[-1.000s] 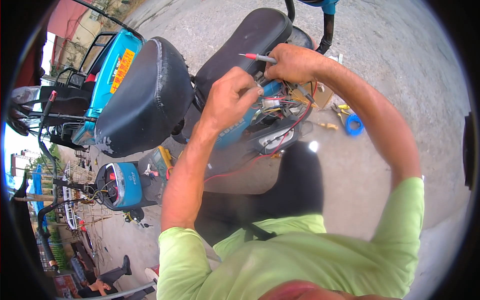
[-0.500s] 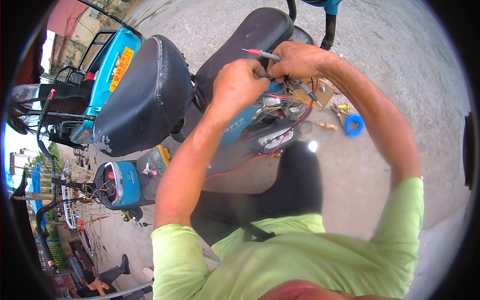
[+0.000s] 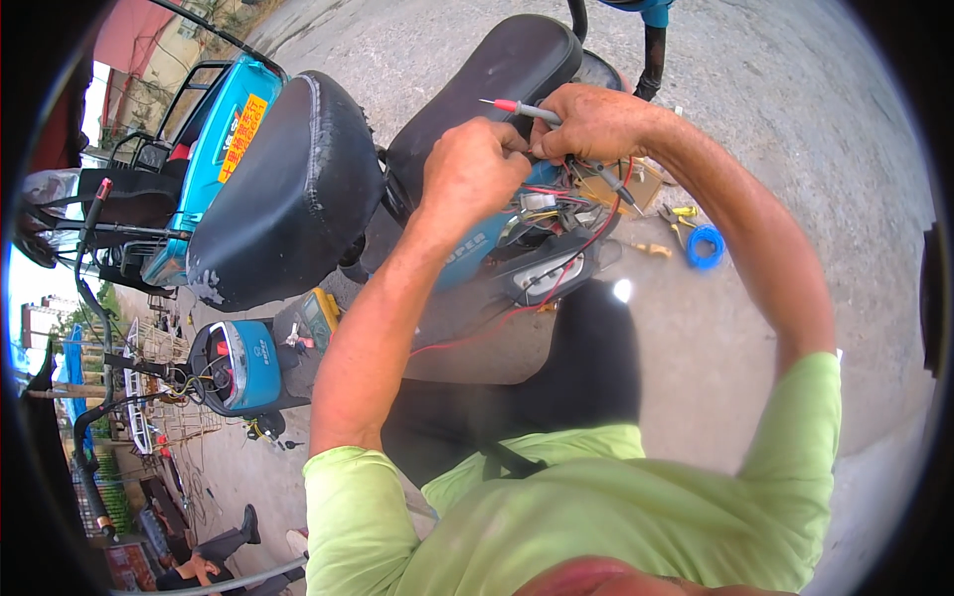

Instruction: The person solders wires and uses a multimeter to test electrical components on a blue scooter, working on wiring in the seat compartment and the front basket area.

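My right hand is closed around two grey test probes. The red-collared probe points left above my fingers, while the other probe slants down to the right below them. My left hand pinches close beside the right fingertips; whatever is between its fingers is hidden. Beneath both hands, loose wires and connectors spill from the open rear of a blue electric scooter with a long black seat. A red lead runs across toward a yellow multimeter on the scooter's footboard.
A blue tape roll, pliers and a piece of cardboard lie on the concrete at right. The tail light sits near my knee. A black backrest stands left; another blue vehicle is beyond. A person is at lower left.
My left hand has shifted very slightly left, and its fingertips sit a little apart from the right ones. The right hand and both probes stay nearly in place.
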Demonstrator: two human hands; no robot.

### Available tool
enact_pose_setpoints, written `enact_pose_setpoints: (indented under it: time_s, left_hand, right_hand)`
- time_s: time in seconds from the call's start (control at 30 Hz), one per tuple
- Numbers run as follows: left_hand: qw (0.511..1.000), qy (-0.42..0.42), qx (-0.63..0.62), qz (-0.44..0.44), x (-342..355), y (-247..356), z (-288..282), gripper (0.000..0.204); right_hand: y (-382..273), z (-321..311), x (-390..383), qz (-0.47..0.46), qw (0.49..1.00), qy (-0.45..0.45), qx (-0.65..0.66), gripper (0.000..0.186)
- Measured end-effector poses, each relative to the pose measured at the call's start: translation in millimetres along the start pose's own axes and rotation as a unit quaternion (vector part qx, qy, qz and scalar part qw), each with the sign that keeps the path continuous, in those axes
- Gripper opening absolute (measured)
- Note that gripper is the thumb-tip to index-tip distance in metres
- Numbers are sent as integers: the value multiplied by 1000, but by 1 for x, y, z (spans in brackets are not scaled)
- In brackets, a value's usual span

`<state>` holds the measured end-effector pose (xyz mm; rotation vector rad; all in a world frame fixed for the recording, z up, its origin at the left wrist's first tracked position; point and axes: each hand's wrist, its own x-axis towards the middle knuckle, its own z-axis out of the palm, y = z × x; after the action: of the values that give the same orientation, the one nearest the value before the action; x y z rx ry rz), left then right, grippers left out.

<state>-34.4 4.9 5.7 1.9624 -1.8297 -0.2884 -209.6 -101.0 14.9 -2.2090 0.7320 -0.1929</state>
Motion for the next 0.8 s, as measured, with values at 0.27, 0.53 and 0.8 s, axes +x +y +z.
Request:
enact_pose_setpoints:
  time_s: [0.27, 0.53, 0.8]
  left_hand:
    - [999, 20, 19, -33, 0, 6, 5, 22]
    - [994, 103, 28, 14, -2, -3, 17, 21]
    - [991, 128, -12, 37, -6, -14, 14, 24]
  right_hand:
    - [1, 0, 1, -7, 999, -2, -34, 21]
    - [1, 1, 0, -9, 1000, 0, -24, 23]
    - [7, 1, 1, -28, 999, 2, -36, 22]
